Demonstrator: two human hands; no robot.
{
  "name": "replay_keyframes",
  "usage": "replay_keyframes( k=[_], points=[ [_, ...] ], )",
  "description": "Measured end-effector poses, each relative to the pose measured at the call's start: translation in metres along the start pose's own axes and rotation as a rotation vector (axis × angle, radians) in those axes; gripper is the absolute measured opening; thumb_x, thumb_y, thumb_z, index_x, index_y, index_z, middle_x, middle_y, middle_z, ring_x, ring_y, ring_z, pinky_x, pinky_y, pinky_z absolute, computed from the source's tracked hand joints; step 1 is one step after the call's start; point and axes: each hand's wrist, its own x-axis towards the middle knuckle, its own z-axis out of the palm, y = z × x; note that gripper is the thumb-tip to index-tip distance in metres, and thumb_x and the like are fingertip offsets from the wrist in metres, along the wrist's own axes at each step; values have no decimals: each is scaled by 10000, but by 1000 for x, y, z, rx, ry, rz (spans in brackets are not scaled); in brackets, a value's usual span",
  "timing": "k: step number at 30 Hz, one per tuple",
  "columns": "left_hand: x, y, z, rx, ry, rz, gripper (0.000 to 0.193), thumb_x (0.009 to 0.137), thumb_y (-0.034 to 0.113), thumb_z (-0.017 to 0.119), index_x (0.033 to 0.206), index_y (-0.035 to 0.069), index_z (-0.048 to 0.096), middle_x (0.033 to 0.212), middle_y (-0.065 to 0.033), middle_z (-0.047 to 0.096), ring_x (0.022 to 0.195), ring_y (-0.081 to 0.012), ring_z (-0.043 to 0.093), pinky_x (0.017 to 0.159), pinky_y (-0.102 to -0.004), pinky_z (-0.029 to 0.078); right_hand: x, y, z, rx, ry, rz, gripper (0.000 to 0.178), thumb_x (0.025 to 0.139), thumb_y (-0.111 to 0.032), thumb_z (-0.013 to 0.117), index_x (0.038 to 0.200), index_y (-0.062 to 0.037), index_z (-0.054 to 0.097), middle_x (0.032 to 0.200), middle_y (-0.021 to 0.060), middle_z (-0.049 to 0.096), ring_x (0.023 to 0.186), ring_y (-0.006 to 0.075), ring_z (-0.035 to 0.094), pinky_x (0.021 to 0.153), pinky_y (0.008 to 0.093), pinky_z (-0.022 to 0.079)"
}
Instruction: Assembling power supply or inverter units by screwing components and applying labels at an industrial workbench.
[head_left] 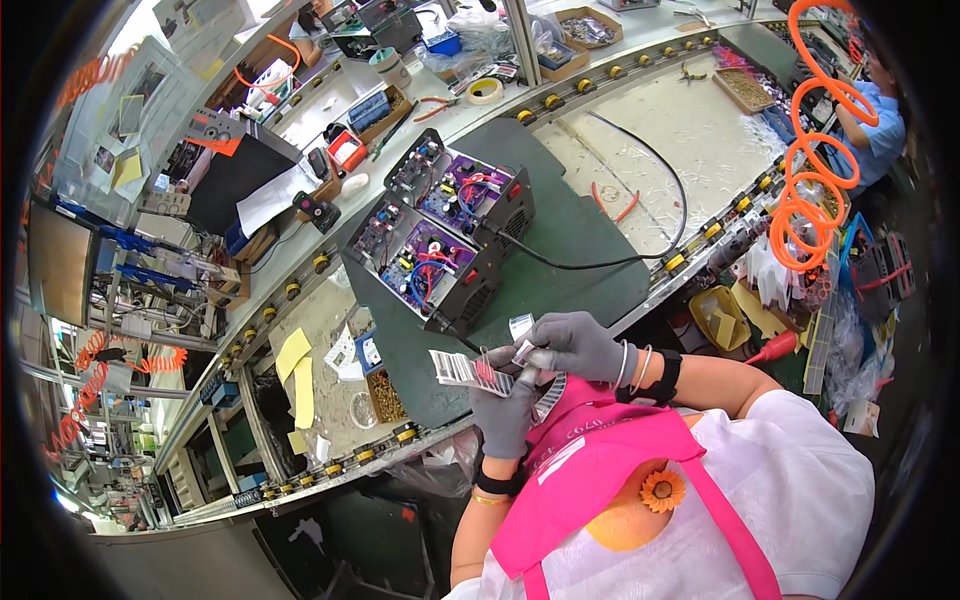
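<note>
My left hand (503, 412), in a grey glove, is closed on a strip of printed white labels (462, 370), which fans out past its fingers toward the left. My right hand (582, 347), also gloved, pinches a small white label (521, 326) above the left fingers. The hands meet in front of my pink apron (590, 440). Just beyond them, two black device housings with their insides exposed stand side by side: the nearer one (432, 262) and the farther one (470, 188). Purple boards and coloured wires show inside. Both rest on a dark green board (570, 270).
A black cable (600, 265) loops right from the housings. Pliers with red handles (617, 205) lie beyond the green board. Roller rails edge the curved line. A box of small brass-coloured parts (386, 396) sits left. An orange coiled hose (800, 190) hangs right, near another person (882, 130).
</note>
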Motion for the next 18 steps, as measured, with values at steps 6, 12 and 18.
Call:
replay_keyframes(
  k=[6, 12, 18],
  points=[
    [7, -15, -9, -10, 44, -63, 336, 822, 12, 658, 1121, -38, 511, 991, -127, 631, 870, -154, 627, 762, -276, 517, 4, 12, 8, 66, 50, 1, 151, 864, -75, 598, 981, 8, 647, 862, 69, 642, 793, 141, 612, 732, 283, 493],
    [14, -23, -8, 42, 114, -25, 277, 820, 13, 649, 1075, -34, 552, 933, -98, 628, 827, -131, 608, 735, -273, 505, 7, 13, 13, 129, 67, 121, 140, 891, -69, 570, 981, 7, 647, 777, 26, 620, 703, 104, 593, 655, 258, 492],
    [21, -21, -4, 47, 106, -73, 233, 842, 10, 623, 1061, -29, 554, 899, -76, 616, 743, -101, 591, 640, -237, 503, 14, 39, 20, 152, 163, 33, 154, 895, -95, 570, 987, 0, 647, 792, 44, 635, 718, 102, 589, 669, 267, 490]
  ],
)
